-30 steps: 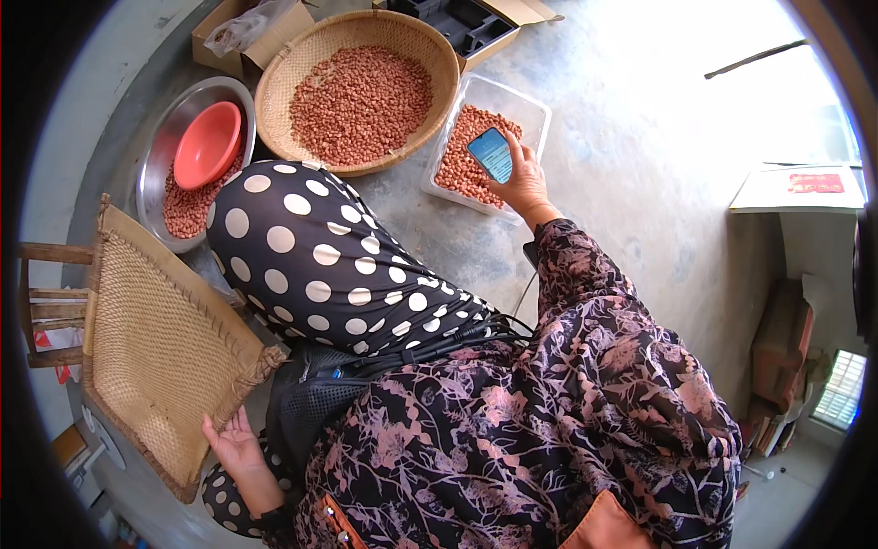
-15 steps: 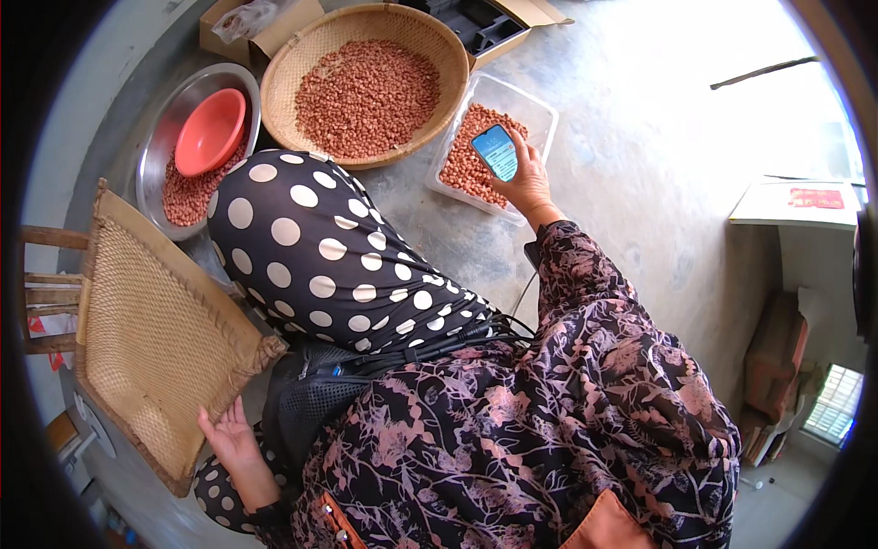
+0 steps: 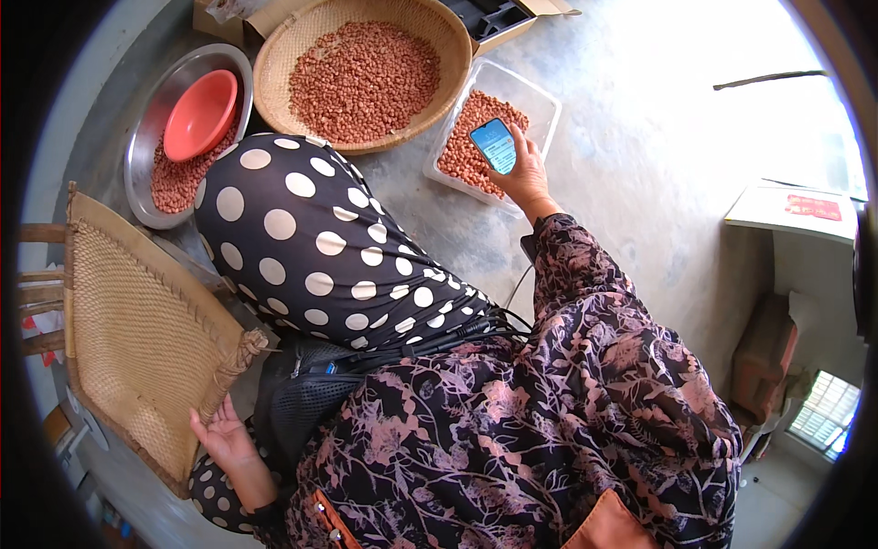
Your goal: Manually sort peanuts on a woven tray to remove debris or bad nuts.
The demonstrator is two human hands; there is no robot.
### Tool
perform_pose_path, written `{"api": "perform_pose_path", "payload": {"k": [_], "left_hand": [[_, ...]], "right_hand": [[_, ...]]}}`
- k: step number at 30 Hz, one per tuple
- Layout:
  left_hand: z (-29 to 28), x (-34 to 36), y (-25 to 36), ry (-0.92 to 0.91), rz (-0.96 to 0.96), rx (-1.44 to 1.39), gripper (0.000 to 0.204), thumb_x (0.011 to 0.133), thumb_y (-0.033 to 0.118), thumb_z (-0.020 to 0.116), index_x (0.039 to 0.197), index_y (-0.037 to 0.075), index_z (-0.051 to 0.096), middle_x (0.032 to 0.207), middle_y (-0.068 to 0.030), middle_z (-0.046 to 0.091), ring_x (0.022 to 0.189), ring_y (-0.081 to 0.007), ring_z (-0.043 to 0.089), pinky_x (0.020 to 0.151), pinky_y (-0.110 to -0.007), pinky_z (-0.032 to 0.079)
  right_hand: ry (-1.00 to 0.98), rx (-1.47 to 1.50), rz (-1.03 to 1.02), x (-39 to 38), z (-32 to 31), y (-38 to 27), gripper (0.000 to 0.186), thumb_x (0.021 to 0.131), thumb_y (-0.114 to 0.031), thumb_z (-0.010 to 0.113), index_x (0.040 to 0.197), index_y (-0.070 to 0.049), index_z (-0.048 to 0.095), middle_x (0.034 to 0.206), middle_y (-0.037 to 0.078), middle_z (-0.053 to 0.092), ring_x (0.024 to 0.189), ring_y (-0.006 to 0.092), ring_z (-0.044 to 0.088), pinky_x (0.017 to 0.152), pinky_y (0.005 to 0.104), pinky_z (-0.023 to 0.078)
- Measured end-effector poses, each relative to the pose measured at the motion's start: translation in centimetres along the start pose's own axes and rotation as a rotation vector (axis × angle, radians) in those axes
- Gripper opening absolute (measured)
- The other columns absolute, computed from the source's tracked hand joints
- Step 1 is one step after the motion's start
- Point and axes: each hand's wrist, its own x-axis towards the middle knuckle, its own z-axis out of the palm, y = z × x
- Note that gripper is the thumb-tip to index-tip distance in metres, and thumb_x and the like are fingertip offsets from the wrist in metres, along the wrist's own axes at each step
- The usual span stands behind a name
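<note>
My right hand [image 3: 526,178] grips a phone [image 3: 494,146] with a lit screen, held above a clear plastic box [image 3: 547,119] of reddish peanut kernels [image 3: 480,105]. My left hand [image 3: 227,437] has its fingers curled on the edge of a flat woven tray [image 3: 137,320], which is tilted at my left. A large round bamboo basket [image 3: 274,82] of similar kernels sits at the front, past my knee in polka-dot trousers [image 3: 311,238]. Beside it a steel basin [image 3: 142,165] holds more kernels, with a red plastic bowl [image 3: 199,114] resting inside.
A wooden chair [image 3: 41,293] stands at the left, behind the tray. Open cardboard boxes [image 3: 512,37] lie beyond the basket, one with black packing inside. On the right are a pale ledge [image 3: 759,206] with red paper on it and a brownish bundle [image 3: 759,357] below. Bright light fills the upper right.
The floor items and the tray sit a little higher and further left in the picture. Both hands keep their holds, the phone still above the clear box.
</note>
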Motion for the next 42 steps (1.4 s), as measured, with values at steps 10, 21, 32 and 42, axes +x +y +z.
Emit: {"api": "perform_pose_path", "payload": {"k": [10, 21, 32, 42], "left_hand": [[0.2, 0.1, -0.6, -0.011, -0.035, 0.114, 0.064, 0.089, 0.031, 0.062, 0.133, -0.008, 0.037, 0.133, -0.0192, 0.047, 0.121, -0.0291, 0.047, 0.105, -0.04, 0.039], [-0.5, -0.8, -0.2, -0.086, -0.15, 0.24, 0.06, 0.088, 0.042, 0.061, 0.131, 0.003, 0.044, 0.126, -0.0136, 0.053, 0.109, -0.0257, 0.053, 0.088, -0.035, 0.049], [-1.0, -4.7, 2.1, -0.084, -0.203, 0.243, 0.061, 0.09, 0.049, 0.055, 0.117, -0.004, 0.039, 0.102, -0.0178, 0.058, 0.095, -0.0338, 0.062, 0.076, -0.041, 0.054], [-2.5, -7.9, 2.0, -0.106, -0.186, 0.217, 0.058, 0.091, 0.049, 0.052, 0.124, 0.003, 0.041, 0.112, -0.0198, 0.059, 0.092, -0.0287, 0.063, 0.076, -0.036, 0.051]], "right_hand": [[-0.016, -0.041, 0.031, -0.4, 0.3, 1.2, 0.096, 0.062, -0.021, 0.077, 0.144, -0.016, 0.027, 0.125, 0.023, 0.047, 0.117, 0.0395, 0.047, 0.099, 0.0436, 0.042], [-0.153, -0.051, 0.23, -0.3, 1.2, 1.5, 0.098, 0.058, -0.027, 0.077, 0.143, -0.016, 0.03, 0.13, 0.022, 0.046, 0.121, 0.0372, 0.045, 0.1, 0.0425, 0.04], [-0.193, 0.026, 0.188, -3.7, 0.3, -0.2, 0.081, 0.059, -0.023, 0.075, 0.133, -0.007, 0.045, 0.115, 0.02, 0.061, 0.104, 0.0334, 0.06, 0.088, 0.0407, 0.048], [-0.266, -0.022, 0.044, -4.6, 0.3, 5.9, 0.09, 0.063, -0.025, 0.077, 0.138, 0.002, 0.035, 0.118, 0.018, 0.058, 0.105, 0.0256, 0.058, 0.088, 0.0362, 0.047]]}}
